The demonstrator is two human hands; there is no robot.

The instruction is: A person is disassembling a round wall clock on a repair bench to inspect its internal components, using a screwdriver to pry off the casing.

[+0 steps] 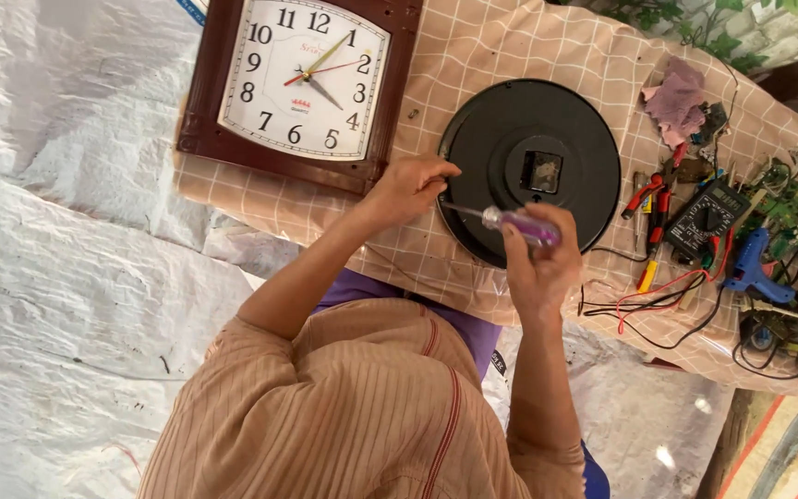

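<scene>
- Head view, looking down; person's torso in striped tan shirt [353,416] fills bottom centre.
- Left hand [408,185] sits at 9 o'clock edge of the round black clock back [510,120], fingers curled shut, pinching something at the rim; what exactly it pinches, cannot tell.
- Right hand [539,263] at about 6 o'clock of the black disc, fingers wrapped closed around the screwdriver [510,220].
- Screwdriver: clear purple handle in the right fist, thin metal shaft pointing toward 9 o'clock, tip ending right at the left fingertips.
- Black clock back lies flat on the checked tablecloth [473,46], face down; square movement housing [542,171] in its centre.
- Square wall clock [302,79] with dark brown frame and white dial lies flat at 10 o'clock from the hands, just beside the black disc, not touching it.
- Tool clutter at 3 o'clock of the disc: black multimeter [706,217], red-handled pliers [653,199], blue glue gun [755,268], green circuit boards [796,217], red and black wires [658,310].
- Pink rag [676,97] at 2 o'clock, near the far table edge.
- White plastic sheeting [66,277] covers the ground at 9 o'clock of the table.
- Green leaves [685,18] at top right past the table.
- Striped mat corner [787,453] at 4 o'clock, bottom right.
</scene>
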